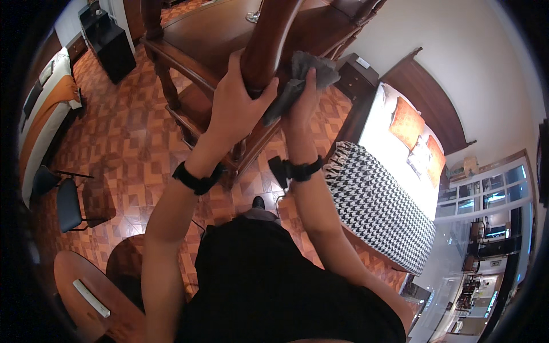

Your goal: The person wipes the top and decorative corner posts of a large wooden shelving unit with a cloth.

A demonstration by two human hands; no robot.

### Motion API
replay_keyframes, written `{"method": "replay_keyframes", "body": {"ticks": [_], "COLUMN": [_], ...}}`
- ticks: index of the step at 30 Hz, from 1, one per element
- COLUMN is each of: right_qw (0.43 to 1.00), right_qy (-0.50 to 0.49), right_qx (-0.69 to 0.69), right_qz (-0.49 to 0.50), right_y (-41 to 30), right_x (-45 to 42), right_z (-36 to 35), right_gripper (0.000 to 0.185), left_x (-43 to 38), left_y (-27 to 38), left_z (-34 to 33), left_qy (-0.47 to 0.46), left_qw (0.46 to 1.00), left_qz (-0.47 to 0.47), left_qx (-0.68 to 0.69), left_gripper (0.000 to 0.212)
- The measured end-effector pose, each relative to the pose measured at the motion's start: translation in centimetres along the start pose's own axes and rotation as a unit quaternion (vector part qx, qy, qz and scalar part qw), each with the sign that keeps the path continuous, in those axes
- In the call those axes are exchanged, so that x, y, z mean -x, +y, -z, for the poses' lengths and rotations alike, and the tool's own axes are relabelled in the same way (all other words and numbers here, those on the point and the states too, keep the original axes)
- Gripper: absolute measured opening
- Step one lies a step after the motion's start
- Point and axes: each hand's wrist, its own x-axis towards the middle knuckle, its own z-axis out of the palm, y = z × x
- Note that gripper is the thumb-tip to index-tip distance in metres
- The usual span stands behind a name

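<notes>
A turned dark-wood post [268, 40] of a tiered wooden shelf unit rises close in front of me at the top of the view. My left hand [236, 100] is wrapped around the post's lower end, thumb on its right side. Just right of it, my right hand [303, 100] holds a crumpled grey cloth [315, 68], thumb laid over the fabric. One end of the cloth hangs down beside the post; whether it touches the wood I cannot tell. Behind the post spreads a shelf board [206, 32], with the foot of a glass item [253, 17] on it.
To the right stands a bed with a houndstooth throw [381, 206] and orange pillows [406, 118]; a dark nightstand [356, 77] is beyond it. Lower left is an oval wooden table [85, 274], with a dark chair [68, 206] above it. Patterned wood flooring [124, 141] runs between them.
</notes>
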Motion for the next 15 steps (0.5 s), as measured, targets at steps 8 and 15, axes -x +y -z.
{"method": "replay_keyframes", "body": {"ticks": [8, 15], "right_qw": [0.982, 0.851], "right_qy": [0.002, -0.063], "right_qx": [0.161, 0.471], "right_qz": [0.099, 0.222], "right_y": [1.1, 1.9], "right_x": [-19.0, -39.9], "right_z": [5.3, 14.7], "right_gripper": [0.049, 0.045], "left_x": [0.2, 1.2], "left_y": [-0.2, -0.6], "left_z": [-1.3, -1.9], "left_qy": [0.058, 0.062], "left_qw": [0.997, 0.998], "left_qz": [0.014, 0.021], "left_qx": [-0.047, -0.005], "left_gripper": [0.054, 0.043]}}
